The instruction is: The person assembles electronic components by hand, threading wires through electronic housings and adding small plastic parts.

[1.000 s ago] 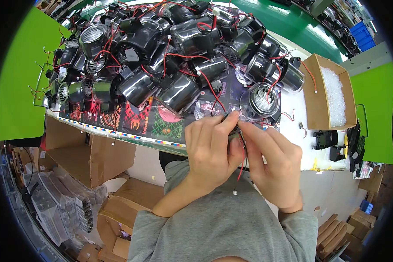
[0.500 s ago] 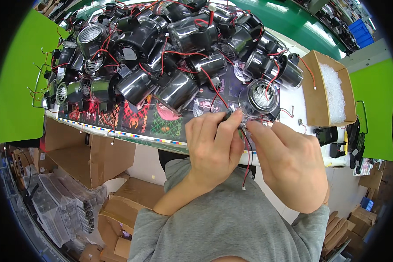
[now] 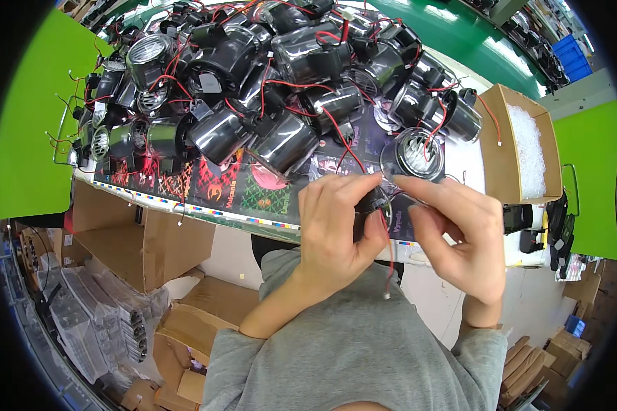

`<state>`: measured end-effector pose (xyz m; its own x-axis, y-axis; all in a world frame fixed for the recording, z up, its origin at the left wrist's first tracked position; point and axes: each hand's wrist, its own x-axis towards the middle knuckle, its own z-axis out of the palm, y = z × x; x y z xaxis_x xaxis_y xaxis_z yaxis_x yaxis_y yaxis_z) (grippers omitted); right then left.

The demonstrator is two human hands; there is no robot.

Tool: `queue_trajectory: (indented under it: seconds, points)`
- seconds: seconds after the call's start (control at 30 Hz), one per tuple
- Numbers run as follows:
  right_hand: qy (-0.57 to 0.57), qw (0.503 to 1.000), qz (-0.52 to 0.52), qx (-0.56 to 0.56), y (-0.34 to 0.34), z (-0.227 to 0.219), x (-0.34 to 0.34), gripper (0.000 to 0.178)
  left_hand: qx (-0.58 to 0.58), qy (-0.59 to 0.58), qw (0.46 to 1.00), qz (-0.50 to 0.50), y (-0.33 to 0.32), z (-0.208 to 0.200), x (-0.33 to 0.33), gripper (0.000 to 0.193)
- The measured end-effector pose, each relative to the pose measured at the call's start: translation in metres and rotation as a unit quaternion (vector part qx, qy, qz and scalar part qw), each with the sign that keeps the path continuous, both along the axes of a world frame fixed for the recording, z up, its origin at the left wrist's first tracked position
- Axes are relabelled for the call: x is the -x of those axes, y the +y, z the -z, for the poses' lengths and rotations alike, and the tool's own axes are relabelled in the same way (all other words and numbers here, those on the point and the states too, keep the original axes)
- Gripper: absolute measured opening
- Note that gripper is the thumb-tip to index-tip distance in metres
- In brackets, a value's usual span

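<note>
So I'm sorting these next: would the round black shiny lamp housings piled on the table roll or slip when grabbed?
The black glossy housings look rounded, so probably prone to rolling. Their red wires tangle across neighbours, likely dragging others along.

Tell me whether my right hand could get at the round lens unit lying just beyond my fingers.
Probably yes: the right hand is just short of the round lens unit, with only bare mat between, though its fingers now pinch a small black part.

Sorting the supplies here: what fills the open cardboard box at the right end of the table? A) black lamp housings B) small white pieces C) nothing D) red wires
B: the box holds a heap of small white pieces; the black housings lie piled on the table instead.
</note>
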<state>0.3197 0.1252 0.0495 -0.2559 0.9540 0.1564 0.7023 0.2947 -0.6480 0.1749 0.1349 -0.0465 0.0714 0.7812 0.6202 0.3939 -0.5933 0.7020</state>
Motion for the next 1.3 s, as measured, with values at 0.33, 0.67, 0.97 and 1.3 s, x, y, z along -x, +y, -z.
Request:
queue_trajectory:
  seconds: [0.33,0.67,0.97,1.3]
  points:
    - [0.172,0.985,0.018,-0.006,-0.011,0.049,0.014,0.04,0.115,-0.109,0.987,0.027,-0.004,0.002,-0.005,0.027]
    - [0.333,0.936,0.114,0.011,-0.012,0.071,0.024,0.032,0.131,-0.12,0.983,0.046,0.001,0.004,-0.006,0.022]
    - [0.385,0.91,0.156,-0.007,-0.012,0.063,0.021,0.029,0.169,-0.156,0.971,0.068,0.002,0.003,-0.001,0.016]
    - [0.12,0.983,-0.079,-0.114,0.026,0.049,-0.003,0.03,0.374,-0.269,0.841,0.285,0.02,-0.008,0.023,0.026]
